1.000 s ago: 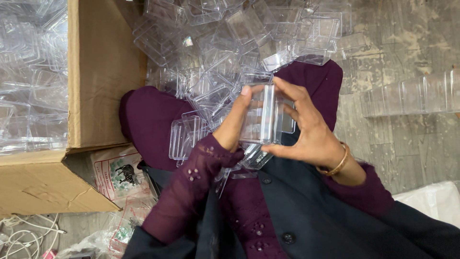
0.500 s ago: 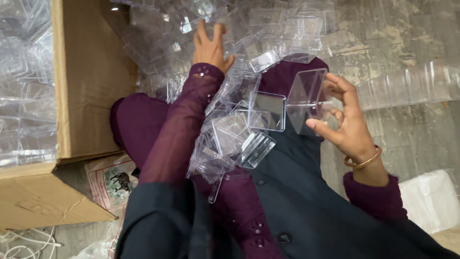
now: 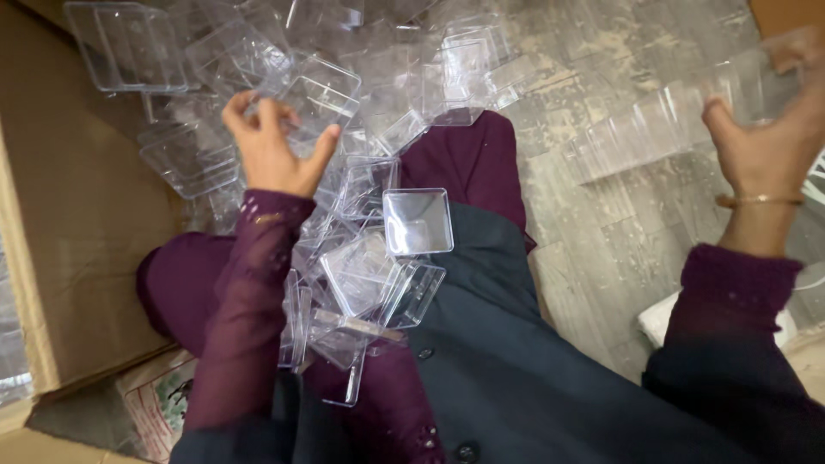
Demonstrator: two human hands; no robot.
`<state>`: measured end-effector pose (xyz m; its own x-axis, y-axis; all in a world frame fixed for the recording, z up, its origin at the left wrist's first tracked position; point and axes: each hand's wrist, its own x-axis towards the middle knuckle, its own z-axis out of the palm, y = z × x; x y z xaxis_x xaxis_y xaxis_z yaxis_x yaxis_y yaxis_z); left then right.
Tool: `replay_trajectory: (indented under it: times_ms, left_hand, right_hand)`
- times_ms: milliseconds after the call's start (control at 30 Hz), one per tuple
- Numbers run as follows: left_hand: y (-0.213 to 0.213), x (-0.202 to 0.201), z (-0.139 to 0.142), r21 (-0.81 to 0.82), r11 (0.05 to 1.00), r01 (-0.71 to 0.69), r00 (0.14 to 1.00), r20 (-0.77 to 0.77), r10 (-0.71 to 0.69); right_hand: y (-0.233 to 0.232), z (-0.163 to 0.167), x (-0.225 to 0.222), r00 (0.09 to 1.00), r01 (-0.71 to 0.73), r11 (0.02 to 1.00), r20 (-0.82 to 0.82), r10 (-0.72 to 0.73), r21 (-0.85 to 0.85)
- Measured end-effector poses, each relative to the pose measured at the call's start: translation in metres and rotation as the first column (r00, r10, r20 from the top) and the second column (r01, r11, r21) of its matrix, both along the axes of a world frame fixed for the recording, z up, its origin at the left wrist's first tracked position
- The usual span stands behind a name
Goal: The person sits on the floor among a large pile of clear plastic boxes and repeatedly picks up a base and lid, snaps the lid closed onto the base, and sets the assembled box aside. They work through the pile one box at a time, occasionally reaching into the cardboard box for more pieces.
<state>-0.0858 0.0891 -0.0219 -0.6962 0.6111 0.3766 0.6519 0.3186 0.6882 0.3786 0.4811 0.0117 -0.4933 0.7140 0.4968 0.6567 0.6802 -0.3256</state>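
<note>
Head view, looking down at a seated person's lap. Left hand point(image 3: 273, 150) reaches forward into a heap of clear boxes point(image 3: 344, 77) on the floor; fingers curled, thumb spread out to the side, fingertips touching a clear box point(image 3: 320, 93) at the near edge of the heap. Not closed on it: the box lies against the fingers, thumb apart from it. Right hand point(image 3: 767, 129) is out at the far right, raised over a row of nested boxes point(image 3: 653, 133) that runs along the grey plank floor point(image 3: 593, 249). Its fingers are wrapped round a blurred clear box point(image 3: 760, 82) at the right end of that row, thumb on the near side; the grip looks closed on it, though blur hides the fingertips. A gold bangle point(image 3: 758, 200) sits on the right wrist. More clear boxes and lids lie loose in the lap point(image 3: 378, 275), one square lid point(image 3: 418, 222) lying flat on top, resting on maroon cloth point(image 3: 468, 163) and a dark jacket point(image 3: 533, 361). A cardboard carton point(image 3: 77, 241) stands at the left, just beside the left knee. A printed bag point(image 3: 159, 399) lies on the floor below the carton.
</note>
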Motion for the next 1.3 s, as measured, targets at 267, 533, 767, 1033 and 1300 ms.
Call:
replay_trajectory:
  times_ms: [267, 533, 767, 1033, 1300]
  left_hand:
    - [-0.028, 0.022, 0.005, 0.336, 0.941, 0.025, 0.891, 0.42, -0.174]
    - [-0.061, 0.004, -0.02, 0.557, 0.828, -0.064, 0.76, 0.565, -0.321]
    - [-0.083, 0.015, -0.002, 0.699, 0.712, -0.067, 0.713, 0.533, -0.457]
    - [-0.126, 0.029, 0.015, 0.578, 0.816, 0.002, 0.863, 0.411, -0.294]
    - [-0.145, 0.053, 0.017, 0.577, 0.816, 0.037, 0.809, 0.462, -0.363]
  right_hand:
    - [0.037, -0.031, 0.007, 0.984, 0.069, 0.983, 0.148, -0.095, 0.171]
    - [-0.009, 0.012, -0.031, 0.988, -0.025, 0.983, -0.155, -0.004, -0.182]
    - [-0.143, 0.008, -0.156, 0.837, -0.538, 0.779, -0.088, 0.541, -0.322]
    - [-0.234, -0.02, -0.237, 0.469, -0.615, 0.491, 0.215, 0.857, -0.617]
    - [-0.234, -0.017, -0.236, 0.787, -0.562, 0.465, -0.268, 0.556, -0.685]
